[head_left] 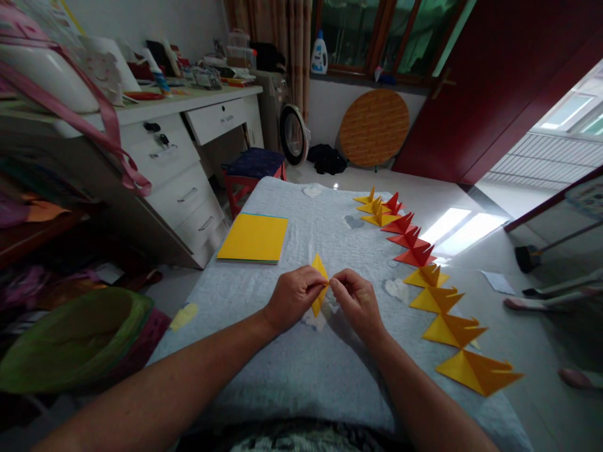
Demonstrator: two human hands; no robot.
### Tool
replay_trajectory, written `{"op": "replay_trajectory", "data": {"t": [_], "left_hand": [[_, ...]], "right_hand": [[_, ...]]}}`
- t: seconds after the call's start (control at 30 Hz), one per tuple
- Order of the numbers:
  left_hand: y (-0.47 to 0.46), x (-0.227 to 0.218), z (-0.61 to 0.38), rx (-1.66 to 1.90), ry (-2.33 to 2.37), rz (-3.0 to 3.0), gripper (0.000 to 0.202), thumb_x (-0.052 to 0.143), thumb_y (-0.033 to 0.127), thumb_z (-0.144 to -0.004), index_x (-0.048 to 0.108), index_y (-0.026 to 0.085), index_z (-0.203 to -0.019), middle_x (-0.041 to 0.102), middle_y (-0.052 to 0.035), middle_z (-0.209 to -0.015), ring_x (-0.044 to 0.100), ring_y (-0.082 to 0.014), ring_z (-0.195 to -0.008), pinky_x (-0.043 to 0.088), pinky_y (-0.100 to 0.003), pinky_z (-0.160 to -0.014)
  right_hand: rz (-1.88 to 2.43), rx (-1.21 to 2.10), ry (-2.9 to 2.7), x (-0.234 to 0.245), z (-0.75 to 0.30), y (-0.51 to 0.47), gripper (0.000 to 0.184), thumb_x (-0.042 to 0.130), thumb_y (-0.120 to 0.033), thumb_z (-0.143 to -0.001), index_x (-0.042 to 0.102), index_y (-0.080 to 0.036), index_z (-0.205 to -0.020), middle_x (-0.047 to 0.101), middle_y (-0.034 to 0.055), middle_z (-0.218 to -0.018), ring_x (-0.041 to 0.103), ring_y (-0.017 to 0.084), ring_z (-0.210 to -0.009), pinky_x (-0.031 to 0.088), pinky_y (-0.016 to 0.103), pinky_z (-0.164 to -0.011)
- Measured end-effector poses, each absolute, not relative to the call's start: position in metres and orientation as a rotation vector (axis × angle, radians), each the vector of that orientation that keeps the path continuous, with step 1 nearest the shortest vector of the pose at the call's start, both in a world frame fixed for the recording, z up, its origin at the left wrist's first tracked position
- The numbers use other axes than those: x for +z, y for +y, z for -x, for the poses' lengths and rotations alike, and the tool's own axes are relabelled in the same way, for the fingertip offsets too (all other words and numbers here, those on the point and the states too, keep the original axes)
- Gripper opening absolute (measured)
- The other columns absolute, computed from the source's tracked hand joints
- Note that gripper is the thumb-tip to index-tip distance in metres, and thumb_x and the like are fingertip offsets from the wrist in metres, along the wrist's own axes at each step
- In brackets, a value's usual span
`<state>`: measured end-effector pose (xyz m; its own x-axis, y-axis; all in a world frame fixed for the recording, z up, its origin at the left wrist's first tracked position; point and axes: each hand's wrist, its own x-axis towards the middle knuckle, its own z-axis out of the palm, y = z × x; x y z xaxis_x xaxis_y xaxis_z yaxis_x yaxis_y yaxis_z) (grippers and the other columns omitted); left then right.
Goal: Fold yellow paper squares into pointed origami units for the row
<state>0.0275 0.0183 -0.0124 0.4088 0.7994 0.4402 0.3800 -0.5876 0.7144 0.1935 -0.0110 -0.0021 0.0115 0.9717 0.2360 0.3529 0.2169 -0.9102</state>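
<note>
A small folded yellow paper [320,285] stands on edge over the middle of a pale grey cloth-covered table [292,364]. My left hand [293,295] pinches its left side, fingers closed. My right hand [358,302] pinches its right side, fingers also closed. The two hands meet at the paper's centre. A stack of flat yellow paper sheets [254,237] lies further away to the left of my hands.
A curved row of several folded yellow and red paper pieces [426,276] runs along the table's right edge. White drawers [188,182] stand at left, a green bag [70,333] at lower left, a red stool [249,172] beyond the table.
</note>
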Motion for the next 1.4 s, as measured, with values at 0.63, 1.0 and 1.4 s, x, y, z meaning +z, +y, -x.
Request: {"op": "replay_trajectory", "data": {"t": [0.63,1.0,1.4], "left_hand": [[0.0186,-0.0164,-0.0254,1.075,0.986,-2.713,0.021,0.051,0.024,-0.098,0.07,0.017,-0.093,0.073,-0.0057,-0.087,0.067,-0.0188,-0.079,0.051,-0.031,-0.073],[0.0192,-0.0152,-0.0256,1.107,0.961,-2.614,0.018,0.054,0.022,-0.096,0.071,0.018,-0.093,0.072,-0.0062,-0.089,0.068,-0.0176,-0.082,0.054,-0.03,-0.076],[0.0199,-0.0137,-0.0253,1.122,0.864,-2.327,0.015,0.058,0.021,-0.094,0.073,0.018,-0.093,0.072,-0.0052,-0.086,0.068,-0.015,-0.08,0.055,-0.026,-0.075]], "right_hand": [[1.435,1.0,-1.407,-0.0035,-0.1966,-0.0088,0.018,0.063,-0.035,-0.074,0.062,-0.018,-0.067,0.054,-0.0019,-0.057,0.047,0.011,-0.053,0.037,0.023,-0.049],[1.216,1.468,-1.03,-0.005,-0.1999,-0.0076,0.018,0.071,-0.033,-0.069,0.06,-0.019,-0.067,0.052,-0.0057,-0.051,0.044,0.008,-0.044,0.037,0.02,-0.044],[1.153,1.67,-0.891,-0.0011,-0.2015,-0.0064,0.027,0.08,-0.036,-0.065,0.06,-0.018,-0.068,0.055,-0.0054,-0.052,0.045,0.007,-0.041,0.041,0.019,-0.04]]}}
